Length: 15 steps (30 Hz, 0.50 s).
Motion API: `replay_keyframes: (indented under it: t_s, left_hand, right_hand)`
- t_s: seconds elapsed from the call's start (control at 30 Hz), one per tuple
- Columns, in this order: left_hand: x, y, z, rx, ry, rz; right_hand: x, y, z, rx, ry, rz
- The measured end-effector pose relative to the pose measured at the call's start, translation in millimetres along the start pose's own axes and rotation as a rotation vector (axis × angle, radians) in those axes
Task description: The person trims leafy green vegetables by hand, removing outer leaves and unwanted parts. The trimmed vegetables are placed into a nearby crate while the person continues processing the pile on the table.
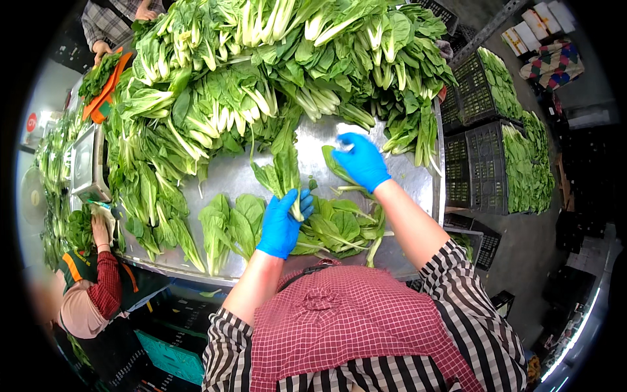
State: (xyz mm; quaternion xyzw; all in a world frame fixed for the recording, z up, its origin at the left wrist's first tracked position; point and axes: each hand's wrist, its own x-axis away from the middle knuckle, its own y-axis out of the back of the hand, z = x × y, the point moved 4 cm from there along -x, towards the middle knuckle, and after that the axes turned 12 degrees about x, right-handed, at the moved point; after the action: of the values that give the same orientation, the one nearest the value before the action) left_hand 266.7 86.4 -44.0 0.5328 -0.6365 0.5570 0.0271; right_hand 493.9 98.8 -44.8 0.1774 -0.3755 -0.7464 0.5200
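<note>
My left hand [279,227], in a blue glove, is closed around the stalk end of a bunch of leafy greens [285,163], whose leaves point away from me. My right hand [361,161], also gloved in blue, hovers over the metal table to the right. Its thumb and forefinger are apart, with a bright gap between them. Beside the thumb lies a loose green leaf [332,162], partly covered by the hand. Nearer to me, loose leafy greens [339,225] lie on the table to the right of my left hand, and more leaves [228,222] to its left.
A tall heap of leafy greens [248,91] covers the far side of the metal table [222,176]. Stacked black crates [486,166] of greens stand at right. A scale [90,160] is at left, near a co-worker's hand [99,230]; another person stands far left. A teal crate [170,356] sits below.
</note>
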Motion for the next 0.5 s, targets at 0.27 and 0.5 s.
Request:
replay_keyframes:
  t_s: [0.27,0.5]
  left_hand:
    - [-6,17,13,0.065,0.123,-0.029]
    - [-1,-10,8,-0.140,0.081,0.022]
  right_hand:
    - [-50,16,-44,0.454,-0.132,-0.136]
    - [-59,18,-40,0.462,-0.227,0.011]
